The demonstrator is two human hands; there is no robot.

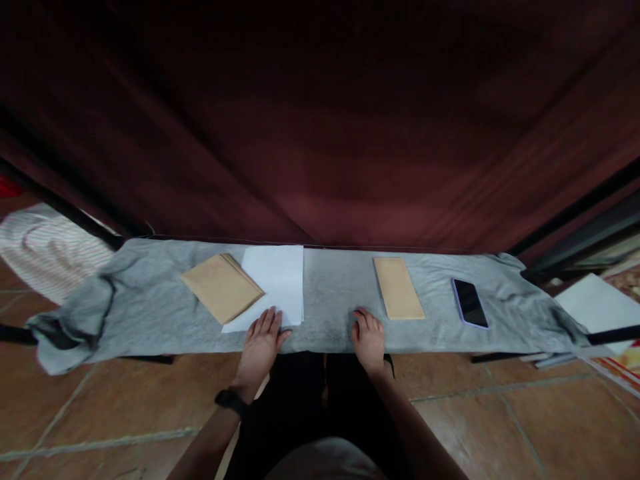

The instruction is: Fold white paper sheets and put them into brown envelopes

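Note:
My left hand [264, 339] lies flat with fingers stretched out, its fingertips at the near edge of the white paper sheets [285, 280]. Overlapping those sheets on the left is a small stack of brown envelopes [220, 288], set at a slant. My right hand [369, 340] rests on the grey cloth [330, 287] near the front edge, fingers loosely bent and holding nothing. Just beyond it to the right, apart from the fingers, lies a single brown envelope [399, 288].
A phone [470, 303] with a pale purple case lies farther right on the cloth-covered narrow table. Behind the table hangs a dark red curtain [325, 147]. Striped fabric [50, 247] sits at the left, and a white panel [597, 307] is off the right end.

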